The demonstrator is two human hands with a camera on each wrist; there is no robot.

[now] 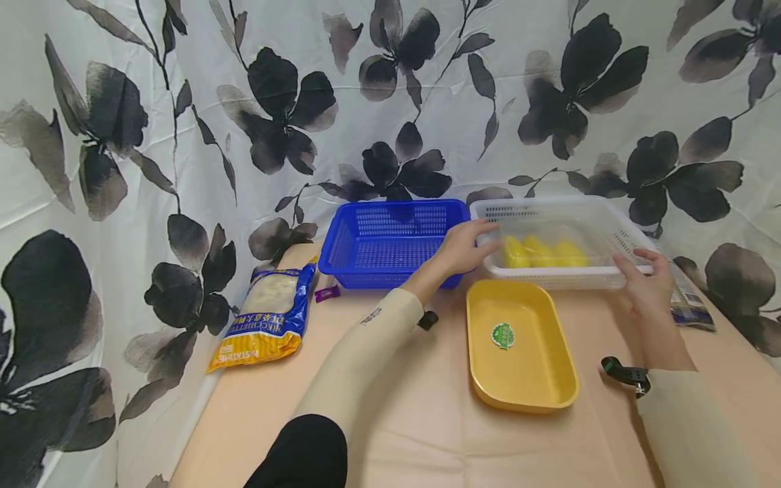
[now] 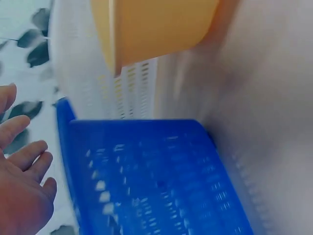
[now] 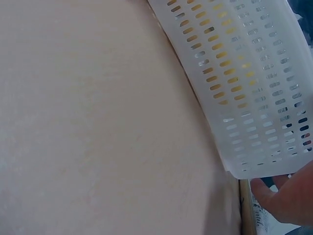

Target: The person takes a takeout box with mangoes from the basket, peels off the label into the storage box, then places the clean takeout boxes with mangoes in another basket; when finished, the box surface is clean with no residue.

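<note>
A white perforated basket [image 1: 549, 276] stands at the back right of the table. Inside it are several rounded yellow items [image 1: 539, 252] under clear plastic; their kind is unclear. By its left rim is my left hand [image 1: 464, 245], the fingers loosely extended and spread in the left wrist view. My right hand [image 1: 649, 285] is at the right front corner, thumb and fingers against or close to the rim; in the right wrist view part of them is hidden. Left of the white basket stands a blue perforated basket [image 1: 396, 279], partly behind my left hand. A yellow tray [image 1: 521, 373] with a green sticker lies in front.
A blue and yellow bag of pasta [image 1: 262, 315] lies at the left, beside a small purple packet [image 1: 327, 293]. Another package [image 1: 692, 305] is partly hidden behind my right hand. A flowered curtain [image 1: 390, 102] hangs behind the peach-coloured table covering [image 1: 421, 434].
</note>
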